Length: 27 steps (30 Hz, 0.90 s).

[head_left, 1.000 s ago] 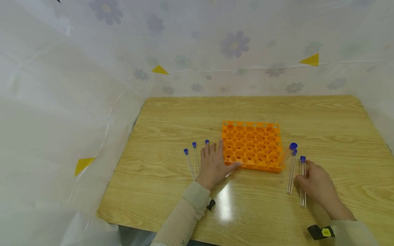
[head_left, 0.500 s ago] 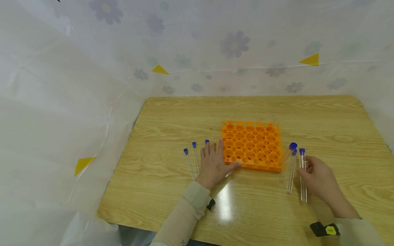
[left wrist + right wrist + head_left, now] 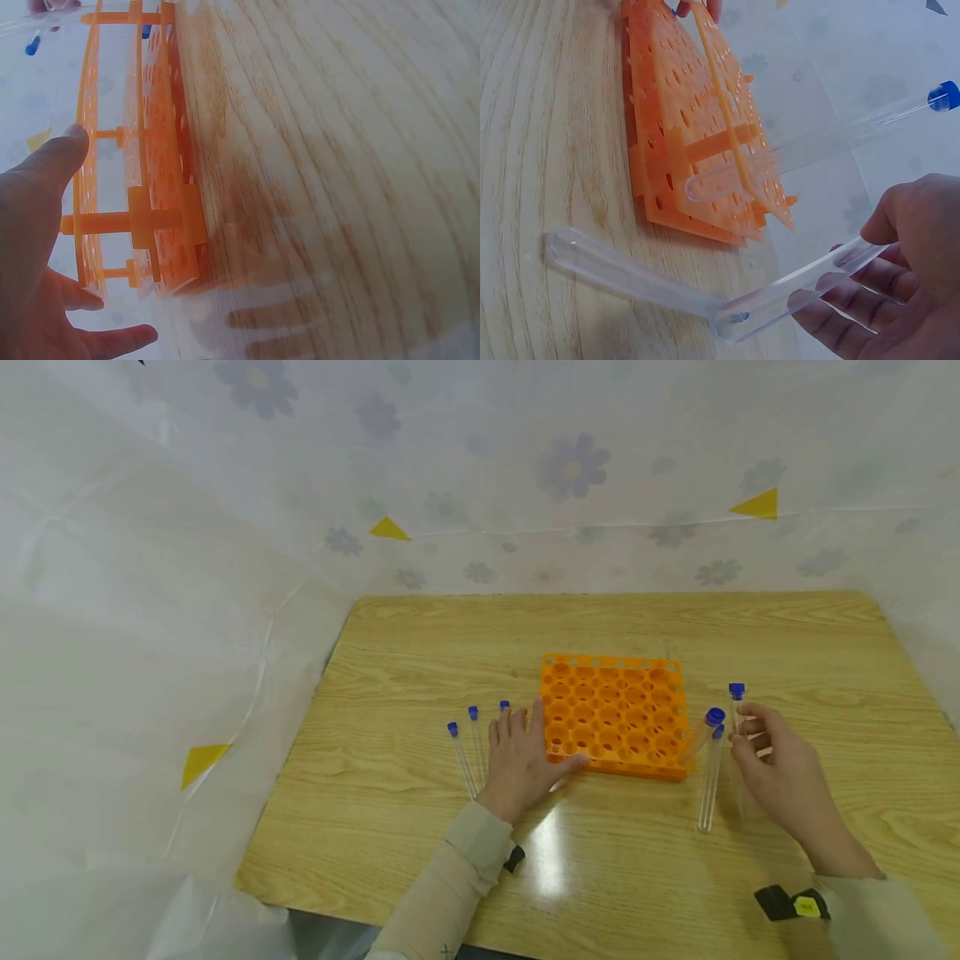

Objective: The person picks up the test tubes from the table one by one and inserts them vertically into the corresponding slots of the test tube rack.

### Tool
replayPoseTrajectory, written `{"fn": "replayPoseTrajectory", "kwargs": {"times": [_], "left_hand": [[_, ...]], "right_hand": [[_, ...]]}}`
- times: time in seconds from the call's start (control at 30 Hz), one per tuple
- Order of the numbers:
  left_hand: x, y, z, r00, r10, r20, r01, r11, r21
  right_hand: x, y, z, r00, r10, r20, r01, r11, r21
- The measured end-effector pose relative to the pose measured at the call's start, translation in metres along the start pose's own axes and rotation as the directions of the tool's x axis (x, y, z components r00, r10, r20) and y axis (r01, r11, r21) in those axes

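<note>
My left hand (image 3: 521, 768) rests spread at the left front corner of an orange test tube rack (image 3: 611, 714); in the left wrist view the thumb (image 3: 64, 154) touches its upper plate. To the right of the rack, my right hand (image 3: 783, 777) pinches a clear test tube (image 3: 802, 292) with a blue cap (image 3: 737, 690), raised off the table. A second capped tube (image 3: 707, 793) lies on the wood just left of that hand. At the rack's right front corner another tube (image 3: 840, 135) stands in it, looking tilted outward in the head view.
Several blue-capped tubes (image 3: 462, 758) lie left of the rack, partly hidden by my left hand and arm. The wooden table (image 3: 420, 643) extends behind the rack to a flowered white sheet (image 3: 480, 468) with yellow triangles.
My right hand has lifted the test tube from the table, moving it away from me and upward. The left hand, the rack and the other tubes have stayed where they were.
</note>
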State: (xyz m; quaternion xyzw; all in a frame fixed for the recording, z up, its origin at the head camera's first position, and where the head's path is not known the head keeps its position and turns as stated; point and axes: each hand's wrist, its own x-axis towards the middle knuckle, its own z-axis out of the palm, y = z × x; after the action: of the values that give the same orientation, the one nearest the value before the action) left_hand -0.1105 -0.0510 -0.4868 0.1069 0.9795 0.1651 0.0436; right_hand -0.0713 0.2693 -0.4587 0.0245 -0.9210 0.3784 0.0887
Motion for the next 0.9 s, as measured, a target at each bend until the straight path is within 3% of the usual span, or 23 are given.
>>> {"fn": "replayPoseTrajectory", "kwargs": {"times": [0.3, 0.53, 0.9], "left_hand": [[0.001, 0.000, 0.001, 1.000, -0.009, 0.013, 0.009, 1.000, -0.014], [0.001, 0.000, 0.001, 1.000, -0.010, 0.015, 0.010, 1.000, -0.017], [0.000, -0.001, 0.001, 1.000, -0.001, 0.002, 0.001, 1.000, -0.025]], "right_hand": [[0.007, -0.010, 0.004, 0.976, -0.153, -0.157, 0.168, 0.982, 0.088], [0.013, -0.017, 0.006, 0.948, -0.221, -0.227, 0.243, 0.967, 0.074], [0.019, -0.026, 0.008, 0.923, -0.253, -0.290, 0.297, 0.947, 0.120]]}}
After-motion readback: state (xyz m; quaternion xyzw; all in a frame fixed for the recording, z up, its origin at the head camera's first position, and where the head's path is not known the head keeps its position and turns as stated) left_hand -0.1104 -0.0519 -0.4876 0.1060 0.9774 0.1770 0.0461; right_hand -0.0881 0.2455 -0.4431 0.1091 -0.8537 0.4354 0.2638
